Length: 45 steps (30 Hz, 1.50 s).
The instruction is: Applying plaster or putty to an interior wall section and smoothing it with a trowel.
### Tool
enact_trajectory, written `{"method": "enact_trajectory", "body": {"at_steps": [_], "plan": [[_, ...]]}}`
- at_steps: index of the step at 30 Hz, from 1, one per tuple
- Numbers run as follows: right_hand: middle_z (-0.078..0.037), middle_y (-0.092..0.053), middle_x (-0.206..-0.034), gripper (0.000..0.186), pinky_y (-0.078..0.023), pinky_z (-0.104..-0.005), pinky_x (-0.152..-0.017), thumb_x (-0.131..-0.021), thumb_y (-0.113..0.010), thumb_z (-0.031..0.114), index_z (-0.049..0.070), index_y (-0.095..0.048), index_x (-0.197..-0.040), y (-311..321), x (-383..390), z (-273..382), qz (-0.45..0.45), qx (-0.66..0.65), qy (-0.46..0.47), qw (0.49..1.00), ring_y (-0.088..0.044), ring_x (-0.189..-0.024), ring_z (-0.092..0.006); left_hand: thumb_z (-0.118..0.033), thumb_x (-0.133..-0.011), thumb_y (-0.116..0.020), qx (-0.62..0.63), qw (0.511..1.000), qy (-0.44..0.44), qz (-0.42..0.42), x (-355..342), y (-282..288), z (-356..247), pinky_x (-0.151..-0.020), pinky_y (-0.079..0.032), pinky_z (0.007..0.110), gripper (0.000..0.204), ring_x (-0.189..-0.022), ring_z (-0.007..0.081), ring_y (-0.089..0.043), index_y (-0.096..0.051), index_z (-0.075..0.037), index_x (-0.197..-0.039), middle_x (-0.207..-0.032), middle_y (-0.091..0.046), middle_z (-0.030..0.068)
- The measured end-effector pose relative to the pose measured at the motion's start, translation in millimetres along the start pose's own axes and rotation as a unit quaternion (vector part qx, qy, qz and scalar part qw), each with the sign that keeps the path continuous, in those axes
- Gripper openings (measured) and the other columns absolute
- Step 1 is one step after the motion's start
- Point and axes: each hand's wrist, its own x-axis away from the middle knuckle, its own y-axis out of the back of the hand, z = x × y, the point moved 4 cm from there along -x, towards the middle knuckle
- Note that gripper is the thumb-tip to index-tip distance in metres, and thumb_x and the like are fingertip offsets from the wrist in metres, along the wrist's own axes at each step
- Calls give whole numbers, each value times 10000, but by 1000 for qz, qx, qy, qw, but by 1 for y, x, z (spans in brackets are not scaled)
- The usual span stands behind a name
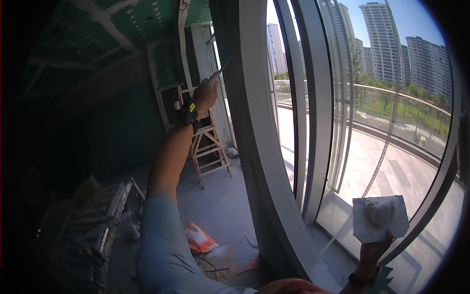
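Off-white paste, looking soft.
My right hand is gripping the stiff-looking board by its lower edge, best held level; my left hand is clutching a thin tool.

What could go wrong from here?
1. Spill: the white paste sits in a lump on a flat board held by the right hand; a tilt might slide it off.
2. Scuff: the left hand reaches far out with a thin tool close by the grey post; a slip could mark the surface.
3. Trip: an orange-and-white bag lies on the floor, possibly underfoot if the person steps forward.
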Motion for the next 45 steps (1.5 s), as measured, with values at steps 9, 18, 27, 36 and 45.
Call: {"method": "enact_trajectory", "body": {"at_steps": [9,18,27,36,45], "plan": [[-142,-343,-1321,664,-323,-420,-1011,-794,-455,322,46,-232,-1355,-1,6,-3,-35,-192,-99,976,-358,-1224,-283,-285,-942,-341,264,952,146,53,107,3,-37,-794,-441,404,396,-957,358,-567,-446,27,-1161,-966,-575,247],[-142,-334,-1341,680,-299,-462,-1023,-815,-498,320,48,-209,-1367,43,9,-41,3,-274,-132,953,-353,-1227,-306,-195,-935,-347,214,958,-66,-180,-5,-67,-171,-872,-413,420,408,-1057,386,-489,-276,59,-1246,-1188,-430,296],[-160,-326,-1324,692,-279,-447,-1029,-802,-453,351,31,-203,-1362,99,-2,-32,-187,-229,-80,952,-339,-1225,-301,-108,-899,-395,195,940,-32,-279,-64,-99,-182,-788,-408,445,228,-947,408,-509,-387,35,-1076,-1017,-495,268],[-133,-305,-1359,679,-304,-442,-1011,-811,-511,291,72,-203,-1376,117,-4,-35,-176,-229,-35,957,-330,-1241,-289,-218,-906,-353,355,897,85,-250,-114,-71,-174,-516,-441,381,306,-583,288,-545,-406,45,-1052,-732,-520,148],[-140,-313,-1356,675,-307,-453,-1013,-818,-501,294,55,-203,-1374,129,-2,-20,-166,-181,-6,969,-337,-1240,-298,-248,-905,-329,438,892,41,-108,-193,12,-175,-355,-326,273,332,-399,106,-394,-419,-57,-649,-484,-344,4]]}}
